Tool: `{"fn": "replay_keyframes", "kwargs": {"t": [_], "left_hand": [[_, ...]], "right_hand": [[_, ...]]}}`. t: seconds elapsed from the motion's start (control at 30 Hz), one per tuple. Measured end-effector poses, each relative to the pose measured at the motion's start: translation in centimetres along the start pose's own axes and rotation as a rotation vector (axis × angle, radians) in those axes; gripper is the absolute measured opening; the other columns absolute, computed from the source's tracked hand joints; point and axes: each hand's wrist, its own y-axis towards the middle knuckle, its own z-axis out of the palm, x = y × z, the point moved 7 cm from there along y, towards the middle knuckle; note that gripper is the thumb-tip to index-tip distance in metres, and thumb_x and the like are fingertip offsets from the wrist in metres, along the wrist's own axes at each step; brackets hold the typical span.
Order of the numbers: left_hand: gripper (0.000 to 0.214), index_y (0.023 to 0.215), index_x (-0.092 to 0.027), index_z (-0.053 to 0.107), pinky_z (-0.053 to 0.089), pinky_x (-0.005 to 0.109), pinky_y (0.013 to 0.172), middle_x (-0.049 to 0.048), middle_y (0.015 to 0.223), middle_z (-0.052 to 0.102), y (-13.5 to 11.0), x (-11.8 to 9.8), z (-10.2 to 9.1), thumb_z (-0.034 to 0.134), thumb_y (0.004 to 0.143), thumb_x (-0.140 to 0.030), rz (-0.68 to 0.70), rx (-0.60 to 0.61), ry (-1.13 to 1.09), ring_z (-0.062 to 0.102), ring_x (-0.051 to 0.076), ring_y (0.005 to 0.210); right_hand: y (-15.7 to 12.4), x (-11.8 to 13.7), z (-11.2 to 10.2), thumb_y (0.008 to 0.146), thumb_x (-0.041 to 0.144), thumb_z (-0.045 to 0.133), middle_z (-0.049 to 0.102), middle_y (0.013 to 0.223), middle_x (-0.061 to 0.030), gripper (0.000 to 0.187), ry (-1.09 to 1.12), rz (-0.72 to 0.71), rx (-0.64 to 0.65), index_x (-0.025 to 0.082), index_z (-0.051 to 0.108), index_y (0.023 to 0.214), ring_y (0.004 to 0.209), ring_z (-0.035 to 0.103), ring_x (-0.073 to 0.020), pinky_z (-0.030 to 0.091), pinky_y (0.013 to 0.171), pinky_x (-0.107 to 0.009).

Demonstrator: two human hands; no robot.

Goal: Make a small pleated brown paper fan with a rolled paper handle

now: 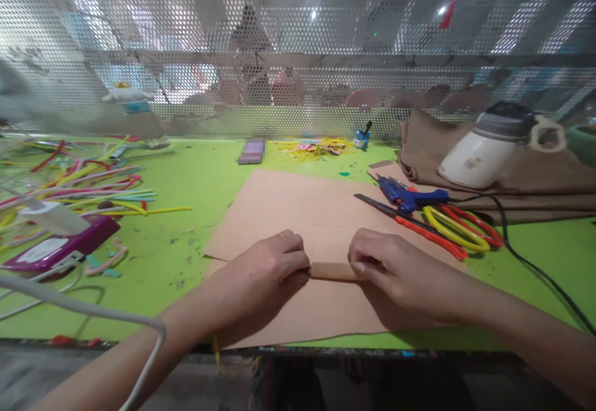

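So far cardboard roll [333, 270] is formed; left hand [265, 268] and right hand [395, 271] pinch its 2 ends, glue gun [410, 197] lies untouched

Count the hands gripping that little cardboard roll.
2. The left hand pinches the left end of the cardboard roll. The right hand pinches its right end. Both rest over the cardboard sheet. No other hands show.
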Motion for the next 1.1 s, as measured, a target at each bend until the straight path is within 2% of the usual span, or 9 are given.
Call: {"fn": "replay_keyframes", "kwargs": {"t": [0.3,0.5,0.73,0.93,1.03,1.1], "left_hand": [[0.020,0.085,-0.018,0.056,0.041,0.028,0.073,0.0021,0.090,0.052,0.2,0.4,0.4,0.043,0.100,-0.018,-0.015,0.035,0.014,0.051,0.015,0.082],[0.004,0.098,-0.021,0.051,0.038,0.029,0.073,0.0000,0.091,0.053,-0.4,0.6,0.3,0.049,0.097,-0.018,-0.093,-0.044,-0.073,0.050,0.015,0.081],[0.023,0.110,-0.022,0.061,0.038,0.029,0.073,0.0030,0.088,0.054,0.1,-0.6,0.5,0.040,0.102,-0.021,0.122,-0.010,-0.054,0.049,0.017,0.085],[0.025,0.112,-0.018,0.064,0.039,0.029,0.073,0.0055,0.090,0.056,0.0,0.1,0.9,0.042,0.101,-0.019,0.182,-0.054,-0.065,0.049,0.018,0.087],[0.026,0.111,-0.017,0.065,0.039,0.030,0.073,0.0055,0.089,0.056,0.1,0.2,1.1,0.041,0.102,-0.019,0.179,-0.029,-0.063,0.048,0.018,0.087],[0.026,0.110,-0.016,0.065,0.039,0.030,0.073,0.0053,0.089,0.056,0.1,0.2,1.1,0.041,0.102,-0.019,0.175,-0.035,-0.064,0.048,0.018,0.087]], "right_hand": [[1.5,-0.5,-0.4,0.084,0.014,0.054,0.067,0.076,-0.0034,0.014,-0.024,0.095,0.199,0.017,0.061,0.073,0.067,0.056,-0.0158,0.038,0.059,-0.026],[1.9,-0.5,-0.3,0.080,0.013,0.055,0.070,0.076,-0.0045,0.012,-0.052,0.115,0.175,0.017,0.064,0.073,0.068,0.058,-0.0168,0.038,0.059,-0.026],[2.0,-1.1,-0.1,0.079,0.014,0.054,0.069,0.076,-0.0044,0.012,0.034,0.113,0.206,0.016,0.065,0.074,0.068,0.057,-0.0167,0.039,0.059,-0.026],[1.9,-1.4,-0.2,0.079,0.015,0.054,0.064,0.072,-0.0019,0.011,0.085,0.135,0.238,0.017,0.062,0.071,0.066,0.055,-0.0154,0.038,0.057,-0.025],[1.5,-1.4,-0.5,0.082,0.014,0.055,0.064,0.078,-0.0023,0.011,0.127,0.128,0.200,0.017,0.063,0.074,0.070,0.056,-0.0153,0.041,0.062,-0.026],[1.0,-1.0,-0.8,0.083,0.011,0.056,0.064,0.085,-0.0037,0.010,0.140,0.062,0.107,0.016,0.065,0.080,0.074,0.056,-0.0156,0.043,0.066,-0.027]]}}
